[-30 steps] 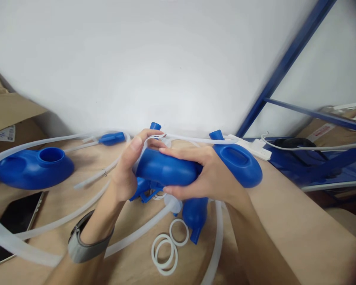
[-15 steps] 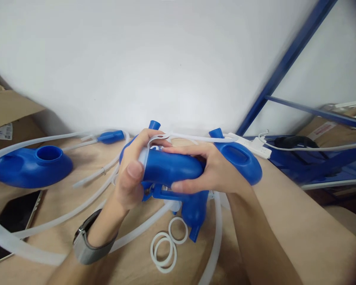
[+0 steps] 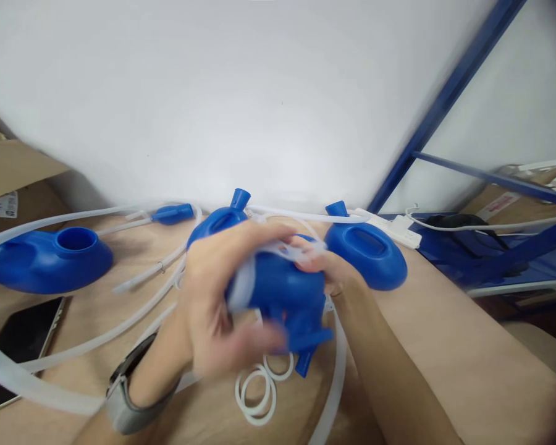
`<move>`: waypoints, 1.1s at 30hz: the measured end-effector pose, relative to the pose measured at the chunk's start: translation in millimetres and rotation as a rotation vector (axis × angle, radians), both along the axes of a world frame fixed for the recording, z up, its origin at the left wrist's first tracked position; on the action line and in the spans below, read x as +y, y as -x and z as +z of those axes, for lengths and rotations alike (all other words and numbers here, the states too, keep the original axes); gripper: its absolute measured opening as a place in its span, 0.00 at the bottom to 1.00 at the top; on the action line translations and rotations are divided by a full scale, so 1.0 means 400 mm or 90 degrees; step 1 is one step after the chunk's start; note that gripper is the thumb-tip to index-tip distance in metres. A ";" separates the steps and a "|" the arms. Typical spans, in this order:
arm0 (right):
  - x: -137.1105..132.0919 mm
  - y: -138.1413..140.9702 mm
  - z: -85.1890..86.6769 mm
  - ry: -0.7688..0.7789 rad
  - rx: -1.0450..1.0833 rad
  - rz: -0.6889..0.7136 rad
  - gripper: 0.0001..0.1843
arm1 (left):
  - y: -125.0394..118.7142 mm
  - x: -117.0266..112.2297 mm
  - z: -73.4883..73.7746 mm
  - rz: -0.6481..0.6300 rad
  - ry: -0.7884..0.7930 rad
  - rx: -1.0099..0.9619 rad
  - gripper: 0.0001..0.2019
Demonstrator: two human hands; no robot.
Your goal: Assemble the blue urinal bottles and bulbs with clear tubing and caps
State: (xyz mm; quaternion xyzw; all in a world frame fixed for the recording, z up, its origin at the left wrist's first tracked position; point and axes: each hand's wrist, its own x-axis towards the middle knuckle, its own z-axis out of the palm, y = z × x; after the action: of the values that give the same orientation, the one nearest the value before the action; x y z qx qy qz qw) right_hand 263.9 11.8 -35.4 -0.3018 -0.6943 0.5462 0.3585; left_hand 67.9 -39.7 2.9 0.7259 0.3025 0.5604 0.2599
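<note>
Both hands are on a blue plastic piece (image 3: 290, 281), tube-like and blurred by motion, held above the middle of the table. At its left end is a translucent soft collar (image 3: 241, 287), with a translucent strap (image 3: 301, 250) running over the top. My left hand (image 3: 213, 278) wraps round the collar end, its thumb smeared below. From the far right side, my right hand (image 3: 340, 272) grips the piece, fingertips at the strap and the rest partly hidden. Beneath lie several white rings (image 3: 254, 402) and another blue part whose spout (image 3: 304, 363) pokes out.
Blue bottles (image 3: 370, 256) stand right, behind my hands and at left (image 3: 50, 266). Translucent hoses (image 3: 120, 334) curve across the table. A dark phone (image 3: 25, 337), a small blue fitting (image 3: 172, 214), a power strip (image 3: 398, 230) and a cardboard box (image 3: 23, 167) surround them.
The blue piece has turned in my hands and its right end now looks foreshortened. My left hand has come over it, thumb swinging down and right; my right fingers have shifted to the strap.
</note>
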 end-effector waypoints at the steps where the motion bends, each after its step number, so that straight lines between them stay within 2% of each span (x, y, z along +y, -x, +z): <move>1: 0.001 0.015 -0.005 0.040 0.010 -0.008 0.35 | 0.014 0.026 -0.004 -0.003 0.032 0.014 0.16; 3: 0.006 0.045 -0.005 0.067 0.031 -0.073 0.32 | 0.042 0.084 -0.020 0.036 0.119 -0.047 0.17; 5: 0.008 0.068 0.005 -0.020 0.044 -0.203 0.29 | 0.061 0.138 -0.040 0.084 0.207 -0.089 0.18; 6: 0.007 0.075 0.011 -0.076 0.040 -0.238 0.28 | 0.067 0.159 -0.049 0.119 0.243 -0.113 0.17; 7: 0.005 0.078 0.017 -0.131 0.032 -0.245 0.29 | 0.070 0.174 -0.056 0.149 0.281 -0.139 0.17; 9: -0.002 0.077 0.024 -0.243 0.000 -0.184 0.30 | 0.072 0.191 -0.064 0.184 0.350 -0.194 0.17; 11: -0.007 0.076 0.020 -0.339 -0.048 -0.130 0.32 | 0.070 0.193 -0.066 0.178 0.424 -0.237 0.18; 14: -0.002 0.082 -0.003 -0.407 -0.069 -0.192 0.34 | 0.059 0.187 -0.066 0.158 0.460 -0.253 0.18; 16: 0.006 0.088 -0.020 -0.416 -0.041 -0.260 0.26 | 0.046 0.180 -0.067 0.152 0.435 -0.244 0.15; 19: 0.017 0.089 -0.035 -0.352 0.015 -0.300 0.22 | 0.023 0.160 -0.065 0.176 0.366 -0.194 0.13; 22: 0.029 0.082 -0.043 -0.150 0.092 -0.304 0.27 | 0.003 0.127 -0.053 0.223 0.258 -0.112 0.14; 25: 0.046 0.081 -0.052 0.083 0.166 -0.261 0.33 | -0.007 0.095 -0.042 0.269 0.135 0.004 0.19; 27: 0.057 0.085 -0.059 0.182 0.186 -0.229 0.35 | -0.008 0.084 -0.040 0.273 0.068 0.058 0.20; 30: 0.065 0.092 -0.064 0.214 0.198 -0.225 0.33 | -0.002 0.083 -0.042 0.259 -0.001 0.092 0.21; 33: 0.066 0.087 -0.058 0.160 0.229 -0.262 0.33 | 0.003 0.088 -0.041 0.279 -0.038 0.121 0.20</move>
State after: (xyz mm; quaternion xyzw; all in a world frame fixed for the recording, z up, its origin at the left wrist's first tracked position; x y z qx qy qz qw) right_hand 229.1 38.1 -58.7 -0.3768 -0.4708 0.5886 0.5384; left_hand 66.6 -4.4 -13.7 0.6994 0.4594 0.5415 0.0810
